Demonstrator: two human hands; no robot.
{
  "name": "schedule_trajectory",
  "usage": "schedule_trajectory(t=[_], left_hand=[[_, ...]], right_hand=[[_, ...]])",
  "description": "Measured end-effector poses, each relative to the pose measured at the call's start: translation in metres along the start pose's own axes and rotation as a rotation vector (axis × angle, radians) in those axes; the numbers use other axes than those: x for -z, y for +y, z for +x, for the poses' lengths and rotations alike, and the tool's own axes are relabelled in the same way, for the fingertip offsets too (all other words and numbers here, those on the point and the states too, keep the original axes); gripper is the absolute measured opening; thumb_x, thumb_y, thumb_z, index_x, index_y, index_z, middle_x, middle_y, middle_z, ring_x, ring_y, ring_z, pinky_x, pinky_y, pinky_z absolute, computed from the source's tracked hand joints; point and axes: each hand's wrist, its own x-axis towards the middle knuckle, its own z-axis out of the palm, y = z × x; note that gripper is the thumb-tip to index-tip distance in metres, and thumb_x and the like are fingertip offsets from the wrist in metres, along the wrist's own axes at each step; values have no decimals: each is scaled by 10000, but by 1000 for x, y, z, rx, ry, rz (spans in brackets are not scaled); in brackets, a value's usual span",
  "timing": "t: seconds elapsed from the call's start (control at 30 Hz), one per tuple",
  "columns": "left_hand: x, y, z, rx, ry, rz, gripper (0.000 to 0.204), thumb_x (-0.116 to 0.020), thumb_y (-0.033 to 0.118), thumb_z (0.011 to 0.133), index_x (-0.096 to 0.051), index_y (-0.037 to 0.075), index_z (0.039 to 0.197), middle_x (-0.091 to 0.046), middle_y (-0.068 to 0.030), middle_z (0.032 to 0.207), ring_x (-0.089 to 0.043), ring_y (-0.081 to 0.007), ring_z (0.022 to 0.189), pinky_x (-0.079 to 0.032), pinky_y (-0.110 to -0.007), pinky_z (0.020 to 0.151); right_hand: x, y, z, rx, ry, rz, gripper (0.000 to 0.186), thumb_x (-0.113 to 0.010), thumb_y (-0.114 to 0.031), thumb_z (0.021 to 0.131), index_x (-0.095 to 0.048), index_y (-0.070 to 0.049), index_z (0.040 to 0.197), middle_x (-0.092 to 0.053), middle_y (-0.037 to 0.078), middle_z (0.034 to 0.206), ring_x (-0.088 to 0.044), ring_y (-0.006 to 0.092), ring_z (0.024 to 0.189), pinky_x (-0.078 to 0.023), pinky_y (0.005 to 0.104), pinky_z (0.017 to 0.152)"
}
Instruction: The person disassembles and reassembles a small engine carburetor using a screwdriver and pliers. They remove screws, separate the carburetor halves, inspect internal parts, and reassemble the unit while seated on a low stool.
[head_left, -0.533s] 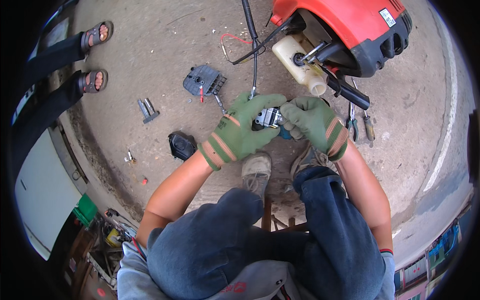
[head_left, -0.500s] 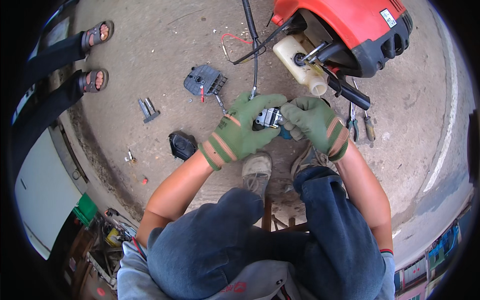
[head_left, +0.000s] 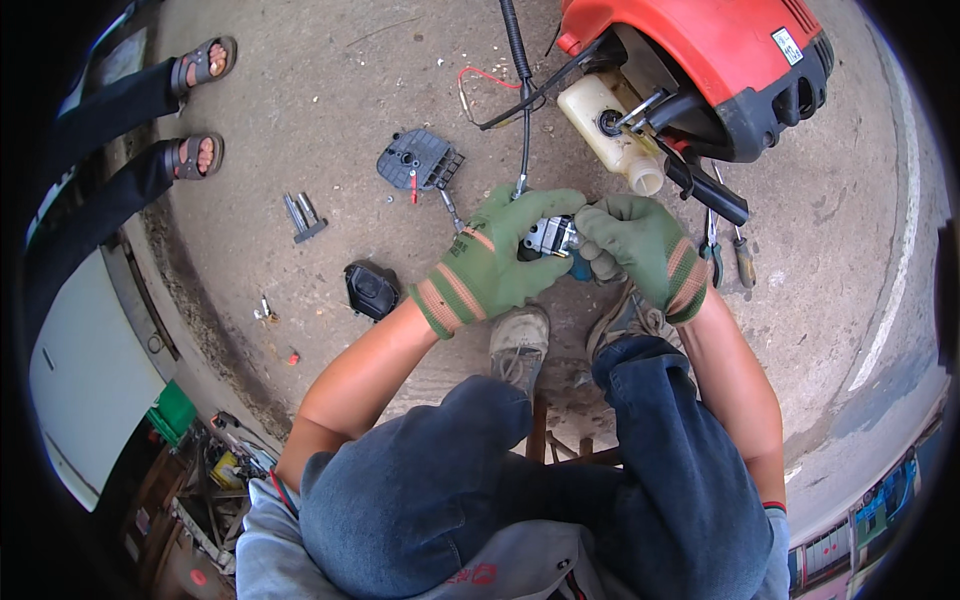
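Observation:
Both my hands wear green gloves with striped cuffs and meet above the ground in front of my shoes. A small silver metal carburetor (head_left: 549, 236) sits in my left hand (head_left: 490, 250), gripped between thumb and fingers. At its right side, my right hand (head_left: 635, 245) has its fingertips pinched together against the carburetor's edge; any small part between them is hidden. A bit of blue (head_left: 580, 267) shows below the right fingers. From above, a black cable (head_left: 524, 150) with a metal end runs down to my left glove.
A red engine housing (head_left: 690, 40) with a whitish plastic tank (head_left: 598, 115) stands at the far right. Pliers (head_left: 711, 250) and a screwdriver (head_left: 744, 262) lie beside it. A black cover plate (head_left: 415, 160), black cap (head_left: 372, 290) and metal pins (head_left: 303, 216) lie left. Another person's sandaled feet (head_left: 200, 155) stand there.
The whole view has shifted slightly, so the ground objects appear a little farther right and lower. Both hands keep their hold around the carburetor, with little visible movement of the fingers.

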Motion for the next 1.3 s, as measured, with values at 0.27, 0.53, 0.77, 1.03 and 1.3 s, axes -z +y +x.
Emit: schedule_trajectory(t=[0.27, 0.53, 0.77, 1.03, 1.3], left_hand=[[2, 2, -1, 41, -20, -71, 600, -819, 149, 780, -643, 62, 1347, -642, -120, 1136, -627, -248, 1023, -504, -372, 928], [-2, 1, -1, 88, -3, -156, 600, -838, 118, 780, -646, 55, 1344, -626, -97, 1140, -650, -197, 1028, -523, -330, 902], [-3, 1, -2, 148, 0, -251, 585, -840, 105, 788, -647, 50, 1337, -621, -80, 1153, -654, -159, 1021, -535, -306, 893], [-1, 6, -1, 168, -9, -220, 596, -845, 133, 792, -644, 60, 1349, -625, -76, 1159, -638, -158, 1017, -524, -314, 901], [-1, 4, 2, 43, 6, -32, 620, -822, 186, 756, -644, 49, 1334, -661, -140, 1142, -627, -273, 1030, -498, -385, 931]], right_hand=[[2, 5, -1, -3, -2, 146, 302, -721, -324, 973, -732, -22, 981, -676, 28, 793, -610, 88, 641, -500, 230, 575], [2, 4, -3, 30, -4, 75, 278, -711, -314, 987, -725, -37, 991, -697, 14, 793, -623, 72, 620, -494, 212, 557], [0, 0, -6, 34, 12, 34, 308, -693, -305, 995, -739, -1, 972, -681, 34, 811, -589, 82, 656, -473, 229, 578], [3, 9, -22, 214, 193, -12, 351, -690, -336, 986, -743, -3, 1086, -738, 97, 914, -681, 161, 776, -539, 293, 680], [-5, -17, -26, 1049, 189, -1226, 158, -729, -220, 848, -674, -75, 878, -642, 141, 874, -668, 341, 794, -541, 474, 723]])
